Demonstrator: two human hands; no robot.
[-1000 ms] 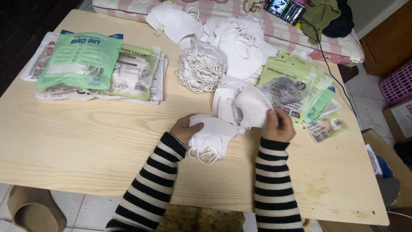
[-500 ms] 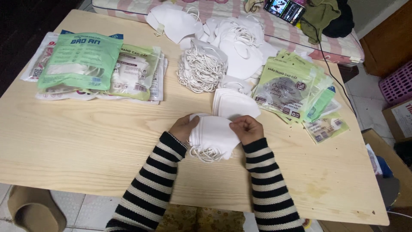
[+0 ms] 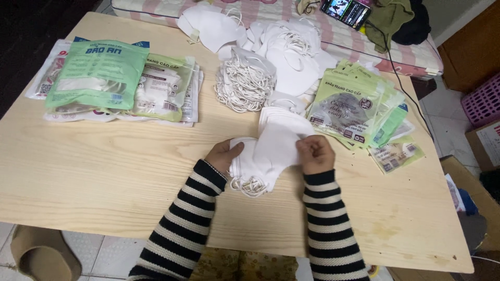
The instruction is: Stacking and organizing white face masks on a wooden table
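Here both hands, left (image 3: 223, 155) and right (image 3: 314, 153), pinch a soft stack of white folded masks (image 3: 265, 156), its thin elastic loops curling below onto the pale wood-grain tabletop (image 3: 104, 166). Just beyond the hands lie more masks (image 3: 284, 117); glossy green pouches (image 3: 354, 104) sit beyond the right hand.

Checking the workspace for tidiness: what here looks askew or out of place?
Nothing is spilled or damaged. The green pouches at the right are fanned unevenly, one small pouch lying apart near the table edge. The loose white masks at the far side lie in a jumble.
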